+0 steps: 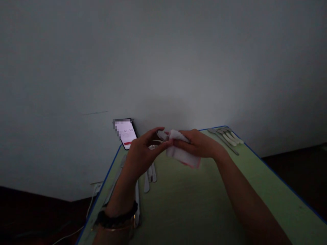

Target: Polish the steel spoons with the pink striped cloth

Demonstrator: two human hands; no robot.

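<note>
Currently, the left hand point(144, 153) and right hand point(196, 144) are gripping a white cloth point(182, 154) around a spoon point(152, 147), which could slip onto the table point(194, 204) if loosened.

A plain indoor room point(163, 61): bare wall point(163, 61), socket point(97, 187), green blue-edged table point(194, 200), spoons point(226, 136).

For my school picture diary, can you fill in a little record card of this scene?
Place: green table with a blue edge, beside a wall
Left hand: holding a white cloth with a pink edge
Right hand: holding the same cloth
Wrist: black wristband on the left arm
Near the hands: cutlery lying on the table just below them
Far corner: spoons lying side by side
Also there: phone with a lit screen, near the wall
</note>
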